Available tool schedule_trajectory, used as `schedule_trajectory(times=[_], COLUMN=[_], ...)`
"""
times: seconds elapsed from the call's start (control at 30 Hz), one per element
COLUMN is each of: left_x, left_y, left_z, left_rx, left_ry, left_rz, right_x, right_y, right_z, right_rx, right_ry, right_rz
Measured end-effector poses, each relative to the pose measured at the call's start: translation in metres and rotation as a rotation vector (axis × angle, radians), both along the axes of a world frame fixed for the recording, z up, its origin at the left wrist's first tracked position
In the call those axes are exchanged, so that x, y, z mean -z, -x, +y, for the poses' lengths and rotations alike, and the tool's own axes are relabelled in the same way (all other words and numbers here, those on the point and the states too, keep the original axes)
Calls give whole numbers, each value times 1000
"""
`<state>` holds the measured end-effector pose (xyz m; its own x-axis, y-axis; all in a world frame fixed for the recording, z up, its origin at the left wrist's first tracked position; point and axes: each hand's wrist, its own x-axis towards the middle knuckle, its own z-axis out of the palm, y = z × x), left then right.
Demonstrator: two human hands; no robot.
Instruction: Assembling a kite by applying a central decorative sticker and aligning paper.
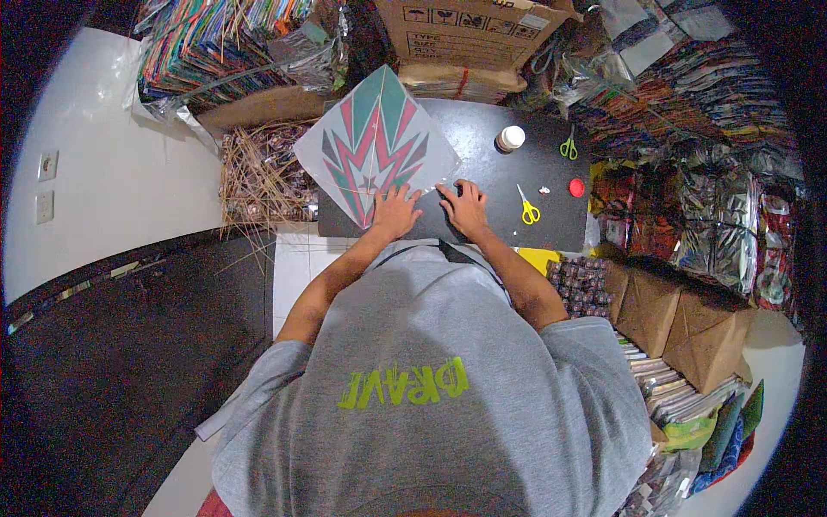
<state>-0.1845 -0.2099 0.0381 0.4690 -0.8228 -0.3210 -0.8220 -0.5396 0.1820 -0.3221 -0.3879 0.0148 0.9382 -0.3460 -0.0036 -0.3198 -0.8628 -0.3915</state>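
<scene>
A diamond-shaped kite [398,142] lies on the black table, white with a red, green and dark pattern and a thin stick down its middle. My left hand [395,212] rests on its lower part, fingers spread. Beside its lower right edge is my right hand [466,208], its fingers bent and apart on the table, with no object visible in them. Yellow scissors [529,210] lie to the right of that hand. Farther back stands a jar with a white top [511,139].
Green-handled scissors [568,146] and a red lid [576,187] lie on the table's right side. Thin sticks [263,172] are piled at its left. A cardboard box [469,39] stands behind, and stacked, wrapped bundles [689,215] crowd the right.
</scene>
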Motion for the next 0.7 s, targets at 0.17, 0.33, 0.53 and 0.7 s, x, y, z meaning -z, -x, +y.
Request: schedule_trajectory(times=[0.17, 0.33, 0.53, 0.7], left_x=[-4, -3, -6, -13], left_y=[-1, 1, 1, -1], left_z=[-1, 0, 0, -4], left_rx=[-1, 11, -1, -10], left_ry=[-18, -7, 5, -87], left_rz=[5, -27, -27, 69], right_x=[3, 2, -3, -1], right_y=[-3, -6, -2, -5], right_z=[-4, -11, -7, -15], right_rx=[9, 146, 32, 90], right_ry=[-3, -173, 53, 26], right_rz=[-11, -34, -52, -10])
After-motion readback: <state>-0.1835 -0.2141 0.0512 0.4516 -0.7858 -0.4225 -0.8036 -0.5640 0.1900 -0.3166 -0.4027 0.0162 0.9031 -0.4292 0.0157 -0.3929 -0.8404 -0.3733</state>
